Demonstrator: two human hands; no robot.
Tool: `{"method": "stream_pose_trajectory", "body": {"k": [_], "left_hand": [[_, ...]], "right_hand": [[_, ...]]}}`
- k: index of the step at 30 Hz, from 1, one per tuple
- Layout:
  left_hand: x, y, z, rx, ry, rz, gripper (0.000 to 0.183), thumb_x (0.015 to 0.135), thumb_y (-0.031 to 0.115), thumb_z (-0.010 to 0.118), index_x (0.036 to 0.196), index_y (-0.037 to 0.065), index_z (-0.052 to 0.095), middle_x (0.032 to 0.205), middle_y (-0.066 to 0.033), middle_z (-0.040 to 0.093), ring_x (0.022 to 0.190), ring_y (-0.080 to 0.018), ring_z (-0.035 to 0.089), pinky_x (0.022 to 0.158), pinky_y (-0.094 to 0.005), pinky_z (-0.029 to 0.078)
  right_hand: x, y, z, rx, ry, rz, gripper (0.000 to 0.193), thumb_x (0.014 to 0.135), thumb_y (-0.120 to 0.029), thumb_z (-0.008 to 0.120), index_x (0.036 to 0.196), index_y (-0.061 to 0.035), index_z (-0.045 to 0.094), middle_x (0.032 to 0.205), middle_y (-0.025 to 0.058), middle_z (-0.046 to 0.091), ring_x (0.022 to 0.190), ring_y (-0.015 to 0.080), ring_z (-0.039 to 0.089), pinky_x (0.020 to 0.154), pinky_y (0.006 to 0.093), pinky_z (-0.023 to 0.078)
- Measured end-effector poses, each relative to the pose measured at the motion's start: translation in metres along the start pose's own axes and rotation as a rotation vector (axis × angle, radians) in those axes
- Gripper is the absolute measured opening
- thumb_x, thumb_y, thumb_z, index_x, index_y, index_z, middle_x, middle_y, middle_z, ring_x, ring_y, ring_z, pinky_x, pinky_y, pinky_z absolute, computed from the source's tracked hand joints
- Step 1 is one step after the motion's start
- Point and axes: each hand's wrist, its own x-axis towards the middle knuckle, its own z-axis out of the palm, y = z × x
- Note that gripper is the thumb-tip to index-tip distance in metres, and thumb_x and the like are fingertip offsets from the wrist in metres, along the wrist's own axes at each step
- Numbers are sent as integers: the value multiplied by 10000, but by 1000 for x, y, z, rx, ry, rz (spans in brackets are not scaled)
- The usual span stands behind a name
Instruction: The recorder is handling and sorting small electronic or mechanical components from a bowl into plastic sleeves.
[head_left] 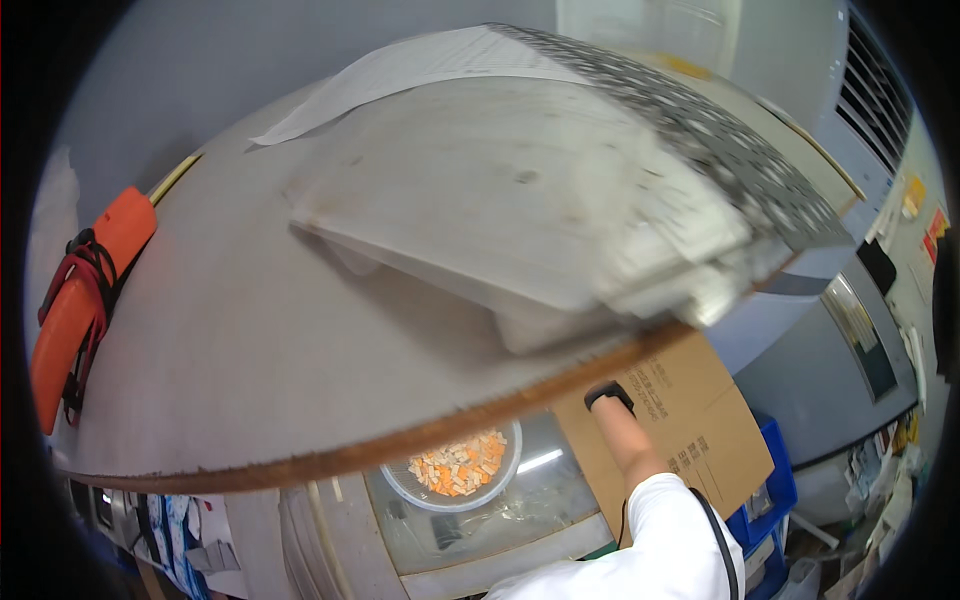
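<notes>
My right forearm [620, 435] comes up from the lower right in a white sleeve [665, 520], with a black band [610, 395] at the wrist. Beyond the band the hand itself is hidden, close to the table's brown edge. My left hand does not show. On the grey table [200, 350] lies a large, worn, off-white plastic-looking piece [480, 180], blurred, its front edge raised a little. A paler blocky part [670, 240] sits at its right end. Below the wrist is a flat brown cardboard box [690, 420].
A round basket [518, 455] of small orange and cream pieces stands below the table edge. Blue bins [775, 470] are at right, near a grey machine [800, 370]. An orange device [125, 225] with red and black leads lies at left. Paper [400, 65] and a speckled strip [690, 120] lie behind.
</notes>
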Motion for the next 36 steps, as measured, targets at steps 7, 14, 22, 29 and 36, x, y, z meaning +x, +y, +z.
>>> {"method": "stream_pose_trajectory", "body": {"k": [7, 14, 22, 29, 36], "left_hand": [[-19, -32, 3, -114, 137, -59, 329, 762, 246, 527, 1000, 23, 490, 689, -43, 542, 558, -102, 481, 473, -216, 384], [-35, -52, 14, -267, 196, 32, 336, 769, 215, 525, 1025, 5, 465, 693, -48, 524, 574, -101, 462, 491, -219, 387], [-39, -54, 20, -191, 176, -47, 370, 771, 231, 517, 1067, 22, 440, 773, -64, 522, 648, -112, 470, 540, -230, 394], [-45, -65, 19, -169, 157, -68, 401, 773, 245, 510, 1103, 37, 417, 842, -77, 519, 712, -122, 477, 583, -239, 400], [-48, -59, 26, -162, 168, -63, 381, 771, 253, 509, 1073, 29, 447, 747, -50, 495, 639, -106, 436, 543, -223, 366]], "right_hand": [[6, -4, 16, -61, -8, 7, 393, 688, -275, 539, 994, -33, 493, 962, 173, 515, 871, 303, 501, 750, 373, 396], [18, -8, 22, -64, -34, -7, 369, 690, -263, 527, 976, -31, 496, 947, 176, 517, 861, 307, 503, 742, 377, 399], [22, -1, 22, -62, -48, -5, 343, 693, -249, 513, 956, -29, 500, 929, 179, 520, 850, 310, 506, 733, 380, 402], [30, -7, 19, -59, -48, -30, 321, 695, -237, 502, 938, -27, 502, 914, 182, 522, 839, 314, 509, 725, 384, 405], [38, -3, 21, -53, -57, -32, 300, 698, -225, 490, 920, -25, 505, 899, 185, 525, 829, 317, 511, 717, 387, 408]]}}
